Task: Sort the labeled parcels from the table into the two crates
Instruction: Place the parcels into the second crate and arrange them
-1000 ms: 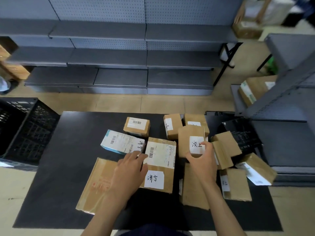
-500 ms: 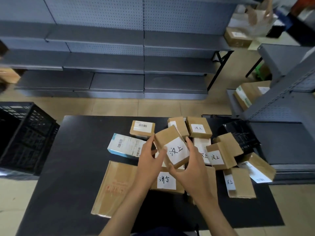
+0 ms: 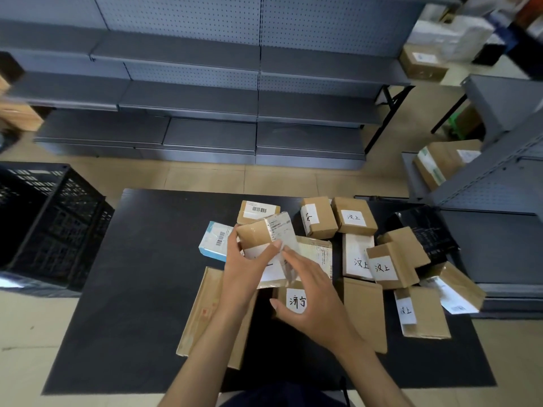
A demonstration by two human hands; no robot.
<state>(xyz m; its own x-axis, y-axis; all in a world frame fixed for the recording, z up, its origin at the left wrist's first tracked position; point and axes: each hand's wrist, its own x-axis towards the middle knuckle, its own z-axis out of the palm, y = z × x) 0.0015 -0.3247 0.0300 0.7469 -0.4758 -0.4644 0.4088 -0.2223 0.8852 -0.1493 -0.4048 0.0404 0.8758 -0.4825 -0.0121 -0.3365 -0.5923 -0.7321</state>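
Observation:
A small cardboard box (image 3: 261,233) with a printed shipping label on top is lifted above the black table (image 3: 132,289). My left hand (image 3: 244,274) grips its left side, thumb across the white front label. My right hand (image 3: 311,301) lays straight fingers against the box's right lower side, thumb spread away. Under my hands lies a parcel with a handwritten label (image 3: 296,302). Several handwritten-label boxes (image 3: 382,267) lie to the right. A black crate (image 3: 44,221) stands left of the table.
A white and blue box (image 3: 213,242) and a flat brown envelope (image 3: 202,312) lie by my left hand. A black wrapped parcel (image 3: 423,227) sits at the table's right edge. Grey shelving (image 3: 188,98) runs behind and another rack (image 3: 499,183) stands at right.
The box was picked from the pile by my right hand, taken in both hands, then turned so its printed label faces up. My left hand now holds it.

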